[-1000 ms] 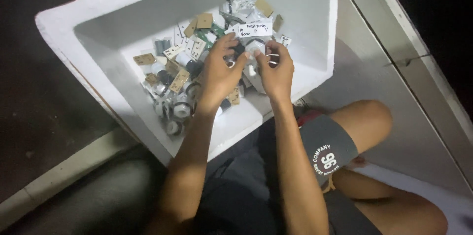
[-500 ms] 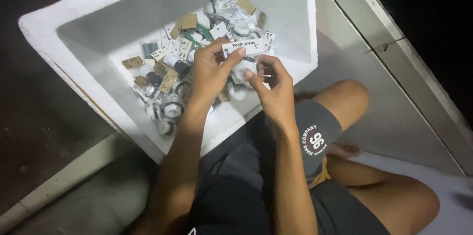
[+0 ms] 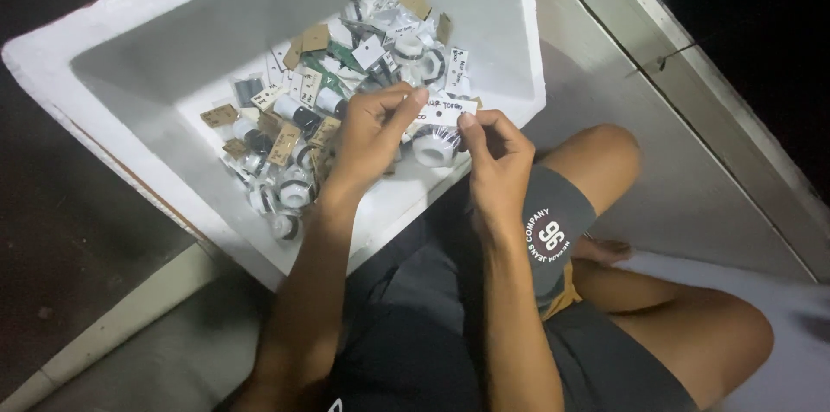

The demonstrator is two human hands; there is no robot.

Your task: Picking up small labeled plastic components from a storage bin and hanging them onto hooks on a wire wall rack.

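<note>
Over the near edge of a white foam box point(image 3: 130, 92), my left hand point(image 3: 372, 135) and my right hand point(image 3: 497, 157) together pinch a small white paper tag point(image 3: 448, 109) with handwriting on it. A white spool point(image 3: 435, 144) hangs just under the tag between my hands. Inside the box lies a pile of spools and tags point(image 3: 333, 109), white, black and brown, just beyond my fingers.
I sit cross-legged on a grey floor, my bare knee point(image 3: 605, 153) at the right of the box. A pale raised ledge point(image 3: 692, 66) runs diagonally at the right. White cloth point(image 3: 778, 325) lies at the lower right. Dark ground surrounds the box on the left.
My hands have lifted out of the pile and drawn toward me, bringing the tag and the spool up to the box's near edge.
</note>
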